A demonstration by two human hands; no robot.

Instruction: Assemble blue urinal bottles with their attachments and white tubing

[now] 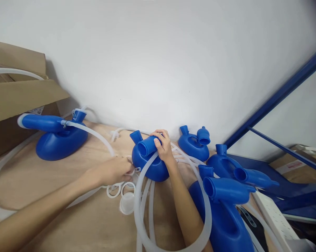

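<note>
In the middle of the table my right hand (pixel 161 143) is closed round a blue funnel-shaped tube piece (pixel 146 147), its round mouth facing me. That piece is held over a blue urinal bottle (pixel 155 171) with a flared spout. My left hand (pixel 118 170) is just left of the bottle, fingers curled together low over translucent plastic caps with rings (pixel 127 203). What its fingertips hold, if anything, is hidden. A clear hose (pixel 140 210) loops down in front of the bottle and round my right forearm.
A blue bottle with an attached hose (pixel 60 141) stands at left, beside an open cardboard box (pixel 23 99). Several blue bottles (pixel 220 224) crowd the right side. A white power strip (pixel 274 217) and a blue metal frame (pixel 278 94) lie beyond them. A white wall rises behind.
</note>
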